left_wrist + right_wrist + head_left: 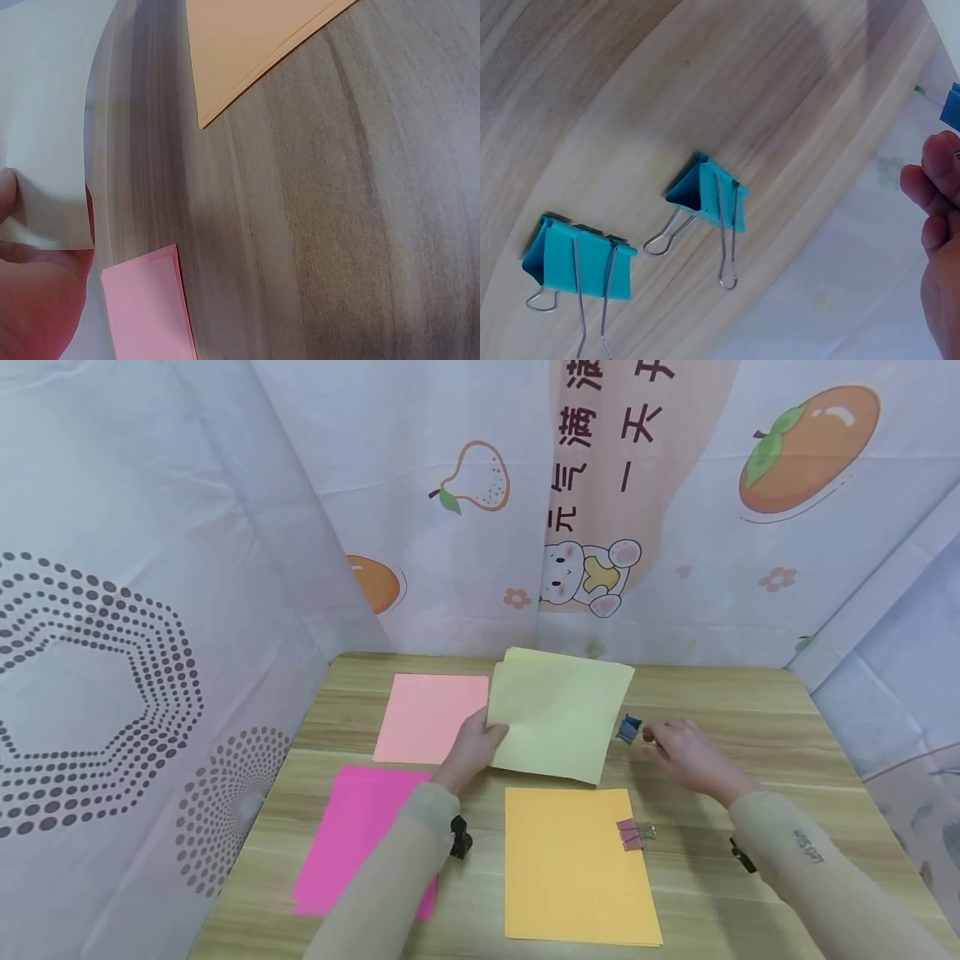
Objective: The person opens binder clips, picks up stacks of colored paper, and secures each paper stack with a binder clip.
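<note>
My left hand (472, 747) grips the left edge of a small stack of pale yellow paper sheets (561, 718), thumb on top, tilted up off the table. In the left wrist view the sheets (45, 150) look whitish, the left hand (37, 300) partly cut off. My right hand (686, 753) pinches the wire handles of a blue binder clip (628, 728), just right of the sheets and apart from them. At the right wrist view's edge show the curled fingers (934, 176) and part of the blue clip (951, 109).
Salmon-pink paper (427, 718) lies behind the left hand, magenta paper (360, 835) nearer under the left forearm. Orange-yellow paper (577, 868), with a pink binder clip (632, 835) on its right edge, lies in front. Two teal binder clips (589, 259) rest on the wooden table (712, 693).
</note>
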`<act>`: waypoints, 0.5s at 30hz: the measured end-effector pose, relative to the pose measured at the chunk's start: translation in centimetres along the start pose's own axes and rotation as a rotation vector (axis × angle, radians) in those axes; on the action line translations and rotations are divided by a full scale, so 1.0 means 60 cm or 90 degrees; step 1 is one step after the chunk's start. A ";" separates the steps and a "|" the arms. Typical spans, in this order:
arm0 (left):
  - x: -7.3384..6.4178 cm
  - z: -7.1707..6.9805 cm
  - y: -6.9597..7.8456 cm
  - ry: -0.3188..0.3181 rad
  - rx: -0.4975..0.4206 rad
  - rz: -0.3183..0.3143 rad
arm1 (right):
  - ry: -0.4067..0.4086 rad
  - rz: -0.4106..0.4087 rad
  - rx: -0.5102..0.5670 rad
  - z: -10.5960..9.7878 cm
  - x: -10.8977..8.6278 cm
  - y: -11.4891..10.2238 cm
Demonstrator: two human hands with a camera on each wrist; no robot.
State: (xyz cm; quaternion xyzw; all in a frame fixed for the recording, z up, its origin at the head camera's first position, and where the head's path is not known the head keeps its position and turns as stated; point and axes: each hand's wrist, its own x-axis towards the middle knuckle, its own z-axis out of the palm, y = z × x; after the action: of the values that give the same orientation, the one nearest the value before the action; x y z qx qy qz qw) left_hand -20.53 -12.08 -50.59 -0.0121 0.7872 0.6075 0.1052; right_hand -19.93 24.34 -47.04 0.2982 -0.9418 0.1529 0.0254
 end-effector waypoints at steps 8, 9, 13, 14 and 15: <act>-0.002 -0.001 -0.003 -0.019 -0.003 0.008 | -0.028 0.031 0.064 -0.018 0.005 -0.011; -0.003 -0.001 -0.002 -0.021 -0.003 0.009 | -0.028 0.031 0.073 -0.020 0.005 -0.012; -0.007 -0.001 -0.001 -0.027 -0.013 0.011 | -0.049 0.043 0.101 -0.028 0.006 -0.014; -0.008 -0.001 0.000 -0.029 -0.017 0.011 | -0.057 0.048 0.103 -0.029 0.006 -0.014; -0.009 -0.002 0.000 -0.030 -0.021 0.012 | -0.063 0.050 0.102 -0.030 0.006 -0.013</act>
State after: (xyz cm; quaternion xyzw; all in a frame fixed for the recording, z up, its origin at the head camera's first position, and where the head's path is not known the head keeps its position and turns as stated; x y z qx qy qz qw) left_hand -20.01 -12.23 -50.48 0.0080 0.7746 0.6213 0.1177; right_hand -19.85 24.08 -45.06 0.2691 -0.9376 0.2140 -0.0510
